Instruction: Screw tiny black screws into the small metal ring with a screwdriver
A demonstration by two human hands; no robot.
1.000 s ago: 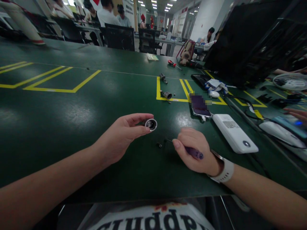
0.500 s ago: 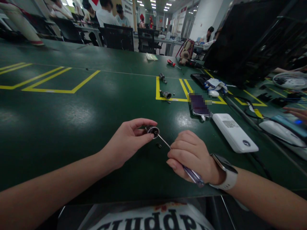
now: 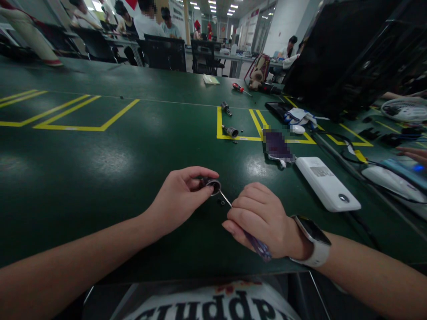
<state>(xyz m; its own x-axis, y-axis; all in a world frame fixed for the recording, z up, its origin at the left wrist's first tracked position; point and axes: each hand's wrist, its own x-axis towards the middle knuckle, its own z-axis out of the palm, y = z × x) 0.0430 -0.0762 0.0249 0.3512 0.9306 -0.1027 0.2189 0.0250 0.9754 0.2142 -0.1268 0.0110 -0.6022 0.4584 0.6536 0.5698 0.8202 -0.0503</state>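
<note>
Between thumb and fingers, my left hand [image 3: 182, 195] holds a small round metal socket-like part [image 3: 213, 186], its hollow end turned toward my right. My right hand [image 3: 258, 215] is wrapped round the clear purplish handle of a screwdriver [image 3: 226, 198]. Its thin shaft points up and left into the mouth of the metal part; the tip is hidden inside. On the table just below lie tiny dark pieces, one like a nut [image 3: 222, 203]. Farther off, two similar metal parts, one upper [image 3: 226, 108] and one lower [image 3: 231, 131], lie by the yellow tape.
A white power bank [image 3: 327, 184] and a phone [image 3: 278, 144] lie to the right. Behind them are a white-and-blue glove [image 3: 300, 118] and a red screwdriver [image 3: 238, 87]. Cables run along the right, near another person's hand [image 3: 413, 155]. People sit at desks beyond.
My right hand has shifted slightly left, bringing the screwdriver closer and deeper into the metal part, its handle swung left. My left hand stays nearly in place.
</note>
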